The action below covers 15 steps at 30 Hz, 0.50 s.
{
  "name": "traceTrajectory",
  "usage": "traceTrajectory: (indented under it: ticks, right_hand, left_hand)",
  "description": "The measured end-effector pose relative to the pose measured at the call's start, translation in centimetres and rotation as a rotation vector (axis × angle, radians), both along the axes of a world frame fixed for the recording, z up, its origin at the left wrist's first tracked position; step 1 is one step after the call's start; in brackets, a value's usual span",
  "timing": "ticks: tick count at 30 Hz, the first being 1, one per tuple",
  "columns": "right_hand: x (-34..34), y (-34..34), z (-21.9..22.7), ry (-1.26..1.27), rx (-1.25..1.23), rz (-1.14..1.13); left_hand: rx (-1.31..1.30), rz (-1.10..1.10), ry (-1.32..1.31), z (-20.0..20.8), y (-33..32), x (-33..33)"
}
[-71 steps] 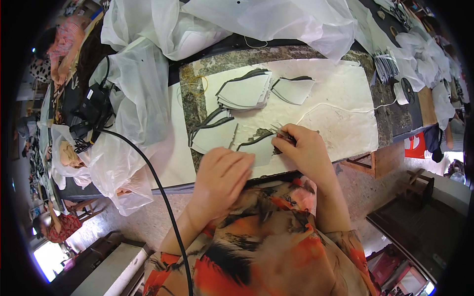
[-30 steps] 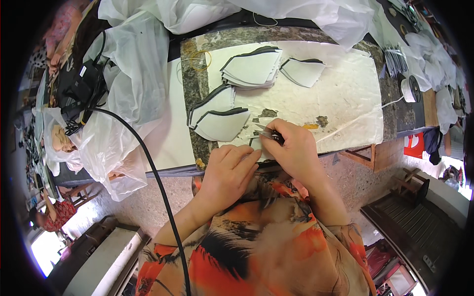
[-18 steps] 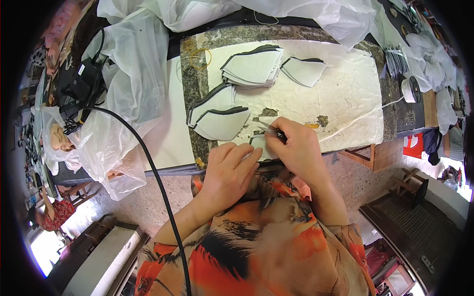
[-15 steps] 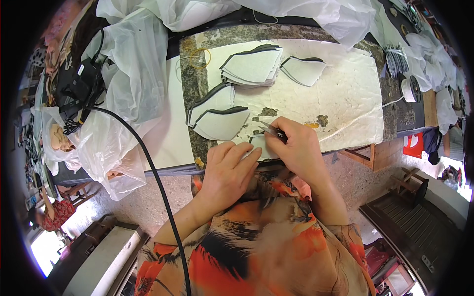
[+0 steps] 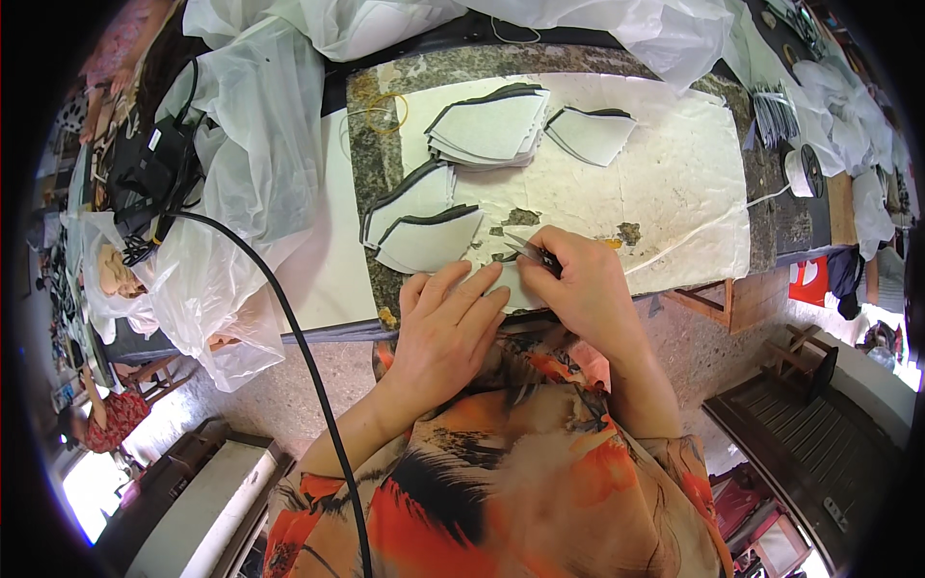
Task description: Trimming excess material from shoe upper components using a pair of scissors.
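Observation:
My right hand [image 5: 583, 279] is closed round a small pair of snips [image 5: 541, 256] with a dark handle, the metal blades pointing up and left. Just below the blades lies a small white piece [image 5: 512, 279] with a black edge, partly covered by my hands. My left hand [image 5: 445, 323] lies flat beside it, fingers stretched out, the fingertips at the piece's left side. Beyond my hands are white pieces with black edging: a thick stack [image 5: 487, 127], a smaller stack [image 5: 590, 137] to its right, and two overlapping groups on the left, the nearer one [image 5: 431, 241] by my left fingertips.
A worn white sheet [image 5: 674, 193] covers a mottled board [image 5: 376, 164]. A yellow ring [image 5: 385, 113] lies at its upper left. Plastic bags [image 5: 255, 144] and a black adapter [image 5: 159, 159] crowd the left, with a black cable [image 5: 289, 299] crossing nearby. At right stands a spool [image 5: 803, 173].
My left hand has shifted slightly, and the fingertips sit a little higher. The snips have moved only slightly in my right hand. At the upper left, another person's arm has come into view.

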State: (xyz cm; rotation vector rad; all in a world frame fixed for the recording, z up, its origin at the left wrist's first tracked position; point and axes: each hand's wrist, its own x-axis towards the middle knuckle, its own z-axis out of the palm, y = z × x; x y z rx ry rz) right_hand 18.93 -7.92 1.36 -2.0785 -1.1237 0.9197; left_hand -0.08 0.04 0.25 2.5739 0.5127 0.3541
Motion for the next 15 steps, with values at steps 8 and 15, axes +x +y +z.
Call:
traceTrajectory:
  ticks: [8,15]
  right_hand:
    - [0.9,-0.4,0.2,-0.063,0.072,0.032]
    - [2.2,-0.4,0.2,-0.097,0.088,0.059]
  left_hand:
    - [0.034,0.016,0.029,0.2,-0.2,0.3]
    - [0.055,0.05,0.051,0.5,-0.5,0.9]
